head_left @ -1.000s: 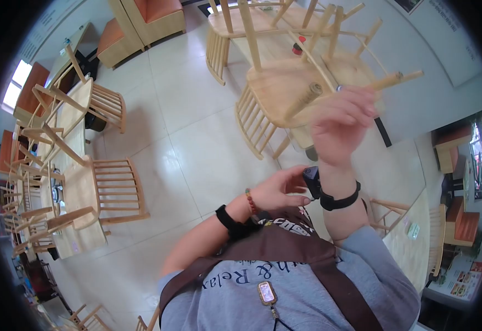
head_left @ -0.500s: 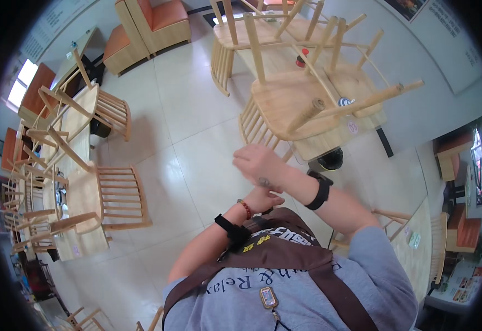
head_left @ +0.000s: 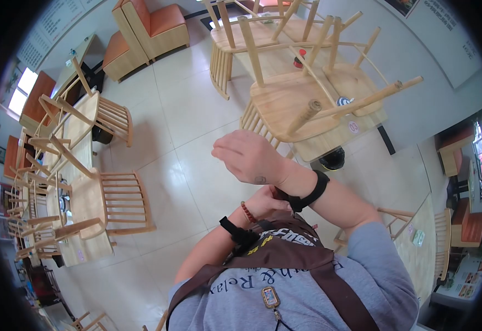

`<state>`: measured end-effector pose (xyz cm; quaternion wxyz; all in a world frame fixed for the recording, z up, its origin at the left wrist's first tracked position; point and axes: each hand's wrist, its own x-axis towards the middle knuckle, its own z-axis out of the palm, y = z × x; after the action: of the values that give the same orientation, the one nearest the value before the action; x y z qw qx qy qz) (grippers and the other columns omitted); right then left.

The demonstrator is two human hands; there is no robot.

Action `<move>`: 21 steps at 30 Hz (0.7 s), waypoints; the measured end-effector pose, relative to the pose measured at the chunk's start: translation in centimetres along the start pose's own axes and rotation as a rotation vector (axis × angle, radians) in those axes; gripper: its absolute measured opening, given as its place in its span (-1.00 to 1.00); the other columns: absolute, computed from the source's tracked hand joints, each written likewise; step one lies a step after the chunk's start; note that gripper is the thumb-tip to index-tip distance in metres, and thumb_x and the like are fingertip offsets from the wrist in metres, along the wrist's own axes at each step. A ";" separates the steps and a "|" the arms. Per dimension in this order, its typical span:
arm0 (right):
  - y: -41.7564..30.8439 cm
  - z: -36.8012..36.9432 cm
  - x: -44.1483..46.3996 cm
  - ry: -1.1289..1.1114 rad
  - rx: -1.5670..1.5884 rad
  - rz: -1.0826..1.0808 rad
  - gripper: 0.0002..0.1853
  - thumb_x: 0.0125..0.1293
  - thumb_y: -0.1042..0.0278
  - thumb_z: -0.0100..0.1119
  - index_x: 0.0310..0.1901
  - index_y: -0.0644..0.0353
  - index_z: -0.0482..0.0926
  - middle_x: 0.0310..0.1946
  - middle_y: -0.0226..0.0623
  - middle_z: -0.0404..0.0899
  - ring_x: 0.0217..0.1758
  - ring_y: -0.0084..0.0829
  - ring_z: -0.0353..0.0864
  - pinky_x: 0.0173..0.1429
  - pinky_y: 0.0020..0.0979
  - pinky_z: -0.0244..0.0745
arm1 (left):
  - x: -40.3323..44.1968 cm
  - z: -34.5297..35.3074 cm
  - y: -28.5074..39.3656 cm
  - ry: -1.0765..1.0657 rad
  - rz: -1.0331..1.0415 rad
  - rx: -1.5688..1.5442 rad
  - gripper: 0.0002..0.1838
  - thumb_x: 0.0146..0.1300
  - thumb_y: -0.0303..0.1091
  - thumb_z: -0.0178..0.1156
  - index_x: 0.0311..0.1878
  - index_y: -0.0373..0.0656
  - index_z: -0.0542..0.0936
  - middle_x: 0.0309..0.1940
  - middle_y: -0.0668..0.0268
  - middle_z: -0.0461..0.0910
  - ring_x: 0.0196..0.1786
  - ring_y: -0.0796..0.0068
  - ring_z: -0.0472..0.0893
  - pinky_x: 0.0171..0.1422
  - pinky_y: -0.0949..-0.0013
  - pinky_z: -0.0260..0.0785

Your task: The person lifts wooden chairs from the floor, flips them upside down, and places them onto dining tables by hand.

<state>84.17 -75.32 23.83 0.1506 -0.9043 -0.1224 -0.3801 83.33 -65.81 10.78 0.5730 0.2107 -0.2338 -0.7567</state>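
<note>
My right hand [head_left: 249,157] is raised in front of my chest, back of the hand up, its fingers loosely curled together with nothing showing in them. A black wrist strap [head_left: 314,190] circles my right wrist. My left hand [head_left: 268,203], with a red bead bracelet [head_left: 246,212], is under the right forearm. Its thumb and fingers close on the lower end of that strap; some fingers are hidden behind the forearm. A second black strap [head_left: 238,231] is around my left wrist. A brown apron [head_left: 290,256] covers my grey T-shirt [head_left: 219,303].
Upturned wooden chairs [head_left: 290,105] rest on a table [head_left: 329,146] marked 03, ahead right. More chairs [head_left: 84,204] are on tables at left. Orange-seated booths [head_left: 164,27] stand at the back. A pale table [head_left: 417,251] is at my right, and tiled floor [head_left: 186,165] lies between.
My right hand has moved up and to the left, its forearm further over. My left hand has shifted slightly right, from near the right hand to the strap on the right wrist.
</note>
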 end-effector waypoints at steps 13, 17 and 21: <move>1.7 2.9 -0.1 0.087 0.100 0.261 -0.75 0.01 0.46 0.18 -0.20 0.16 0.55 -0.15 -0.27 0.56 -0.06 -0.31 0.54 0.27 -0.15 0.30 | 0.3 2.7 -0.8 0.011 -0.140 -0.196 -0.53 0.11 -0.67 0.25 0.12 -0.22 0.46 0.02 0.22 0.56 0.13 0.24 0.54 0.28 0.15 0.37; 2.8 2.9 3.3 0.431 0.722 0.808 -0.60 -0.02 0.57 0.15 -0.05 0.14 0.52 -0.07 -0.28 0.51 0.04 -0.23 0.47 0.30 -0.12 0.23 | 0.4 1.5 -1.3 -0.059 -0.095 -0.257 -0.52 0.13 -0.64 0.24 0.15 -0.19 0.44 0.04 0.25 0.55 0.13 0.26 0.53 0.30 0.11 0.35; 3.7 1.7 3.4 0.369 0.023 0.290 -0.50 -0.02 0.58 0.13 0.06 0.08 0.47 0.07 -0.26 0.41 0.19 -0.20 0.35 0.33 -0.11 0.18 | -0.3 2.3 0.5 -0.016 -0.078 -0.214 -0.50 0.14 -0.59 0.26 0.17 -0.16 0.43 0.03 0.29 0.56 0.15 0.26 0.53 0.32 0.11 0.31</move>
<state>88.78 -77.73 24.48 0.2339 -0.8257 0.0339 -0.5121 82.46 -65.38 12.89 0.5606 0.1513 -0.1476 -0.8006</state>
